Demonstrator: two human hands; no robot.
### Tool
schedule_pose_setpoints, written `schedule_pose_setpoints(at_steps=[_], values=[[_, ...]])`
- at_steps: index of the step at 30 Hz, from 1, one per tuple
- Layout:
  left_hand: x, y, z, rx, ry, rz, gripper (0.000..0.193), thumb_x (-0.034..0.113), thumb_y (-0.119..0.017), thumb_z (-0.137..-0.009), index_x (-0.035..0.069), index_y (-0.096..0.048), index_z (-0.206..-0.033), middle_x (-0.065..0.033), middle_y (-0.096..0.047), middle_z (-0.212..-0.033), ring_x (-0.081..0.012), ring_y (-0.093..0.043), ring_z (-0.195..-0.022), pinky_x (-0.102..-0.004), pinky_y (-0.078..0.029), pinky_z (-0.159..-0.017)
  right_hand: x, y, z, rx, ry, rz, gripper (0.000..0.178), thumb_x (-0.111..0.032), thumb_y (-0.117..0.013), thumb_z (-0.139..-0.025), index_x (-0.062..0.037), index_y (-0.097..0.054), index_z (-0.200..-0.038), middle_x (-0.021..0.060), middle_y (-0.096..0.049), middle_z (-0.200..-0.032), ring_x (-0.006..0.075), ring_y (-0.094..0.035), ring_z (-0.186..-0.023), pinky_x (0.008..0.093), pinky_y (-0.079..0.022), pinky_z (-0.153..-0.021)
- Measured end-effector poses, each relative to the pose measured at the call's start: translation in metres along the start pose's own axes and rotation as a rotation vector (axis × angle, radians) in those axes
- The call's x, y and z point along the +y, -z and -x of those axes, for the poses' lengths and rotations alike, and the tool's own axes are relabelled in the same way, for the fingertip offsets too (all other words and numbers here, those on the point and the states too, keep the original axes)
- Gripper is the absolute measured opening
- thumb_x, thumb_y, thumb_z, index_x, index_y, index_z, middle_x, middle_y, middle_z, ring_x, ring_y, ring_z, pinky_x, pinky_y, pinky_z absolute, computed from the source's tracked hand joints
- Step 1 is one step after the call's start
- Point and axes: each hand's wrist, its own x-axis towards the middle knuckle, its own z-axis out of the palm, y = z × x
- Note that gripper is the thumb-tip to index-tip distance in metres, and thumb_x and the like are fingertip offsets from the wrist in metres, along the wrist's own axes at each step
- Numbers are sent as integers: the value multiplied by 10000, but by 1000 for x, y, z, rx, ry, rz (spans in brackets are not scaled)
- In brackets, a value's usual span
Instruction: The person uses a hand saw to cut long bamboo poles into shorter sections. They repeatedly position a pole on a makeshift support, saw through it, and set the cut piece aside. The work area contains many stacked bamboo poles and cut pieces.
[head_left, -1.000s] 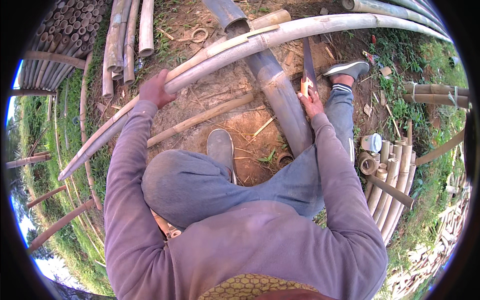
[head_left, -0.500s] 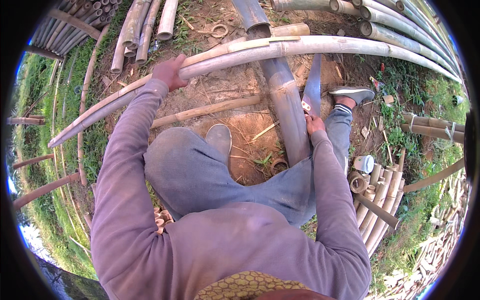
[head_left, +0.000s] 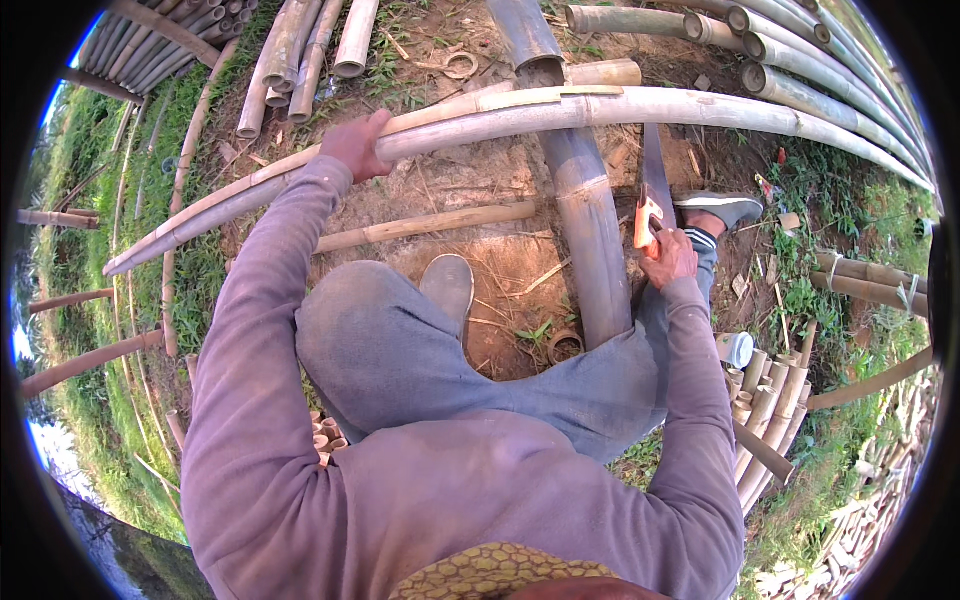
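A long pale bamboo pole [head_left: 700, 107] lies crosswise in front of me, with a narrow split strip along its left part. My left hand [head_left: 358, 146] is closed around the pole left of its middle. The pole crosses over a thick grey bamboo trunk [head_left: 588, 215] that slopes toward my right thigh. My right hand [head_left: 670, 262] is closed on the orange-brown handle of a handsaw [head_left: 654, 170]. The saw's blade points away from me, right of the trunk, and its tip reaches the pole's near edge; whether they touch I cannot tell.
Stacked bamboo poles [head_left: 800, 90] lie at the far right and more poles [head_left: 300, 60] at the far left. Cut bamboo lengths [head_left: 765, 410] and a white container [head_left: 735, 349] are right of my leg. A thin bamboo piece [head_left: 430, 225] lies on the soil before my feet.
My right hand and the saw have moved to the right, away from the trunk, and the saw has turned so more of its handle shows. My left hand keeps its hold on the pole.
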Motion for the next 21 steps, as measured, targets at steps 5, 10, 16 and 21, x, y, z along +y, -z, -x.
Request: schedule_pose_setpoints(at_steps=[5,10,16,21], values=[[3,4,-2,-28,16,8,745,430,-889,-756,177,-528,-1357,-172,-730,-1203,-424,-726,-1085,-530,-590,-920,-19,64,102,276,-47,-396,320,-220,-838,-924,10,-661,-1058,103,-631,-929,282,-641,-880,404,-533,-800],[2,5,1,-9,-8,1,784,430,-887,-761,181,-512,-1403,-175,-735,-1216,-423,-724,-1097,-524,-585,-939,-49,67,248,446,-237,-1015,296,32,-703,-987,46,-624,-1271,54,-657,-973,107,-619,-758,261,-579,-734],[3,9,-1,-54,5,-7,830,422,-895,-755,176,-505,-1444,-175,-734,-1236,-416,-718,-1128,-525,-577,-959,-112,74,300,524,-106,-1294,334,-68,-711,-1003,108,-580,-1255,184,-698,-1068,253,-709,-1027,490,-619,-1018],[-4,2,-6,2,-41,24,846,400,-898,-747,174,-513,-1466,-181,-745,-1228,-412,-718,-1143,-518,-575,-973,-116,55,283,641,-208,-1154,303,72,-555,-844,68,-626,-1138,61,-629,-756,117,-590,-603,249,-501,-576]])
